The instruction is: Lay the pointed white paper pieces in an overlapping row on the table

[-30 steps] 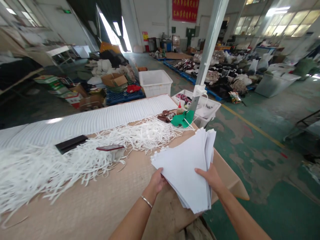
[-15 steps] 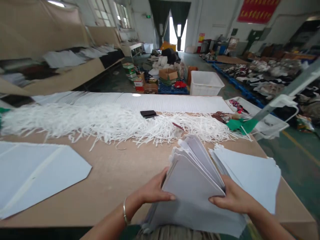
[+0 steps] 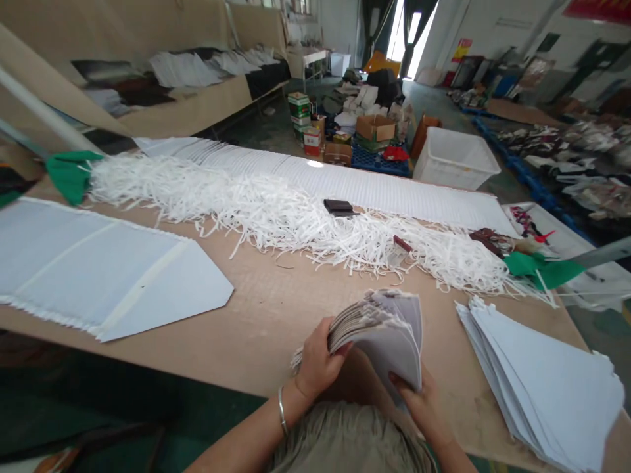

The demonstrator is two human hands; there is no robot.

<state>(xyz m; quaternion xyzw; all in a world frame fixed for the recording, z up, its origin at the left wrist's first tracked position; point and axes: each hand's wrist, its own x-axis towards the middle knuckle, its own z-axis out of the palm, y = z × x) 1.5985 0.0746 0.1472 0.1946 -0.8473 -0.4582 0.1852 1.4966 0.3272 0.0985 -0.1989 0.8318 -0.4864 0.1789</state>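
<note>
The left hand's grip pinches the fanned sheaf of pale paper sheets from the left, while the right hand's grip presses beneath its right side, at the near edge of the tabletop.

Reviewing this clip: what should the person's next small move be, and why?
Probably tapping the fanned bundle of sheets square. The left hand and right hand both already grip it, and its edges are splayed and curled. Squared, it would likely sit better on the stack of pointed sheets lying at the right of the table.
</note>
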